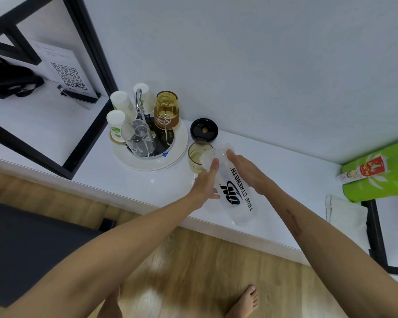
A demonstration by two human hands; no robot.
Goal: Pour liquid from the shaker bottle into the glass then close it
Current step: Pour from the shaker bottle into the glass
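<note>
A clear plastic shaker bottle (233, 191) with black lettering is tilted, its open mouth resting over the rim of an amber-tinted glass (197, 157) that stands on the white shelf (285, 175). My left hand (205, 183) grips the bottle's left side. My right hand (247, 172) presses against its right side with fingers stretched along it. The bottle's black lid (203, 130) lies upside down on the shelf behind the glass, near the wall. Some liquid shows in the glass.
A round white tray (177, 154) to the left holds inverted paper cups (122, 104), a clear glass (138, 136) and an amber glass (166, 110). A green bag (377, 171) lies at the right. A black frame (90, 53) stands at the left. Wooden floor below.
</note>
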